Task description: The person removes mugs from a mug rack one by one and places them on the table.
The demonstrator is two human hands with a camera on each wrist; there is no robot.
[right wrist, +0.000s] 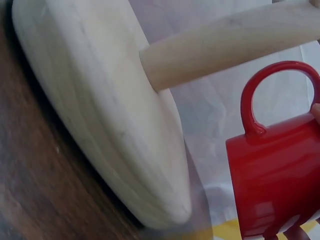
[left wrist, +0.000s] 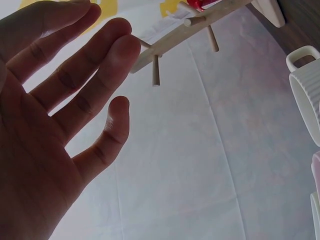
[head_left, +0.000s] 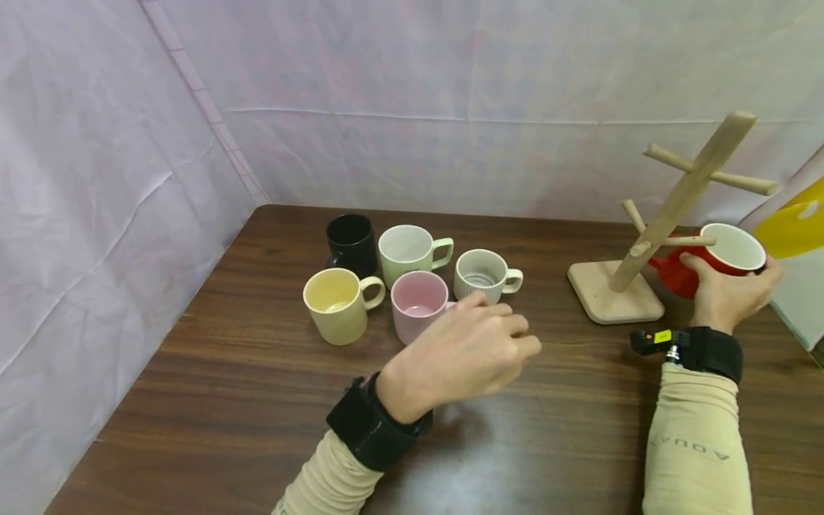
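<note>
My right hand [head_left: 737,292] grips a red mug [right wrist: 272,175] with a white inside, its fingers and thumb around the body. The mug is beside a wooden mug tree [head_left: 676,200], behind one of its lower pegs in the head view. In the right wrist view its handle [right wrist: 246,102] points toward the post, with no peg through the loop. My left hand [head_left: 466,350] hovers over the table with fingers loosely bent and nothing in them. Nearest to it are a pink mug [head_left: 412,318], whose handle it partly hides, and a ribbed white mug [head_left: 479,275].
Left of the pink mug stands a yellow mug [head_left: 340,315]. Behind are a black mug [head_left: 357,250] and a pale green mug [head_left: 398,270]. A yellow object [head_left: 795,229] is at the far right. White cloth [head_left: 412,164] hangs behind the brown table [head_left: 257,400].
</note>
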